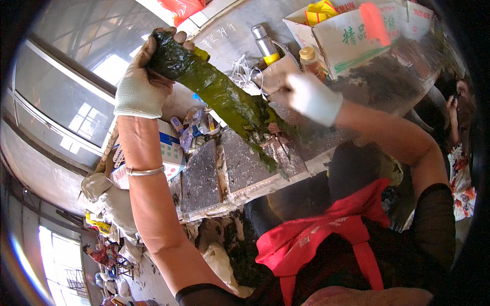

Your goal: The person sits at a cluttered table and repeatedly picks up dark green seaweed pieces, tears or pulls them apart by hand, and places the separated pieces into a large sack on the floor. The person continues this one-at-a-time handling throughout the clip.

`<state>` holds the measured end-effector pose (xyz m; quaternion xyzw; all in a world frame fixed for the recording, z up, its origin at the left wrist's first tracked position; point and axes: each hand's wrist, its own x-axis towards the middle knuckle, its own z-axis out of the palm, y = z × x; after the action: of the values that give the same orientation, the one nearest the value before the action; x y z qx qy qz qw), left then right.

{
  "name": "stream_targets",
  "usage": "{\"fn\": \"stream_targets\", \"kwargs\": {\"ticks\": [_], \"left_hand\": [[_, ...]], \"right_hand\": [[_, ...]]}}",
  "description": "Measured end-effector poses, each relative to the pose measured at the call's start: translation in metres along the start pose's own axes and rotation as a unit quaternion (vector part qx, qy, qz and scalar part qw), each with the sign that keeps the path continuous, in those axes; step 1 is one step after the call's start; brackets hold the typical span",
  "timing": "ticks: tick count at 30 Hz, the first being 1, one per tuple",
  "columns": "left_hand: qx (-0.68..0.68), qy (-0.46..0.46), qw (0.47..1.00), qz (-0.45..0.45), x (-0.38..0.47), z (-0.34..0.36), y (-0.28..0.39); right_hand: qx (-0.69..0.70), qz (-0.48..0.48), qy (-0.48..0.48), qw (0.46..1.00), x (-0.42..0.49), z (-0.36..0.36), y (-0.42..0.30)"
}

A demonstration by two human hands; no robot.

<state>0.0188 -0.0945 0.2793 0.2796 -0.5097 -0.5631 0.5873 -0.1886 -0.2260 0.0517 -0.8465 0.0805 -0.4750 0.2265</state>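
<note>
My left hand point(142, 78), in a pale knit glove with dark-stained fingers, grips one end of a wet dark-green kelp strip point(220, 97). The strip slants down to the right over a stone-topped workbench point(245, 166), and its far end is ragged. To the right of the strip, my right hand point(302, 91) wears a similar glove. Motion blurs its curled fingers, and I cannot tell whether they hold anything. Loose white string point(241, 69) lies behind the kelp, close to the right hand's fingers.
A vacuum flask point(264, 44), a yellow-capped bottle point(311, 61) and a cardboard box point(352, 38) stand along the bench's back. Plastic packets point(195, 128) and another carton point(170, 149) crowd its left end. Other people sit far left point(101, 254) and at right point(459, 172).
</note>
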Motion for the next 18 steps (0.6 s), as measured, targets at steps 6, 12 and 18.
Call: {"fn": "stream_targets", "kwargs": {"ticks": [6,12,18], "left_hand": [[0.058,0.032,0.998,0.011,-0.001,0.014,-0.003],[0.018,0.031,0.999,-0.020,-0.008,-0.001,0.019],[-0.037,0.115,0.991,0.059,-0.006,-0.026,0.038]], "right_hand": [[0.163,0.074,-0.401,0.898,0.075,-0.022,-0.033],[0.082,0.052,-0.324,0.941,0.040,-0.003,-0.065],[-0.309,-0.231,-0.106,0.917,0.016,0.006,-0.060]]}}
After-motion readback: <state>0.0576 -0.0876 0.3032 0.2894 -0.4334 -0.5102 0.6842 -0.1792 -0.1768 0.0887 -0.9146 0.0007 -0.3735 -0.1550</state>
